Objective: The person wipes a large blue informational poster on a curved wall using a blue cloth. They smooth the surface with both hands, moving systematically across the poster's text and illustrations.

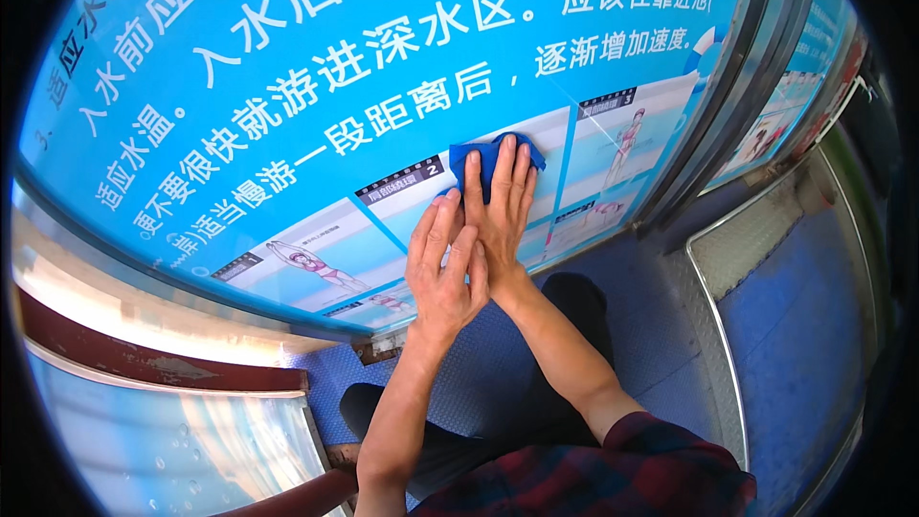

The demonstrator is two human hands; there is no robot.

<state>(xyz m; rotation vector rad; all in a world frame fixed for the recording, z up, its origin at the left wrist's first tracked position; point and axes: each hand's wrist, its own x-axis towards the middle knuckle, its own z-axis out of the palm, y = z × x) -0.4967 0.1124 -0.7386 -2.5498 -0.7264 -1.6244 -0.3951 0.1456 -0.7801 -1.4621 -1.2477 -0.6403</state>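
A folded dark blue cloth (484,156) lies against a glossy light blue poster panel (402,90) that bears large white writing and exercise pictures. My right hand (499,212) presses the cloth onto the panel with its fingers stretched out over it. Just left of it and slightly lower is my left hand (444,273), its fingers bent and its fingertips at the cloth's lower left edge. Both hands hide part of the cloth and of the picture squares below it.
A metal frame (725,97) borders the panel's right side. Blue textured flooring (650,301) lies beneath me, with a metal-edged step (718,345) at right. At lower left are a dark red beam (154,355), a red pipe (309,494) and another glossy panel (194,445).
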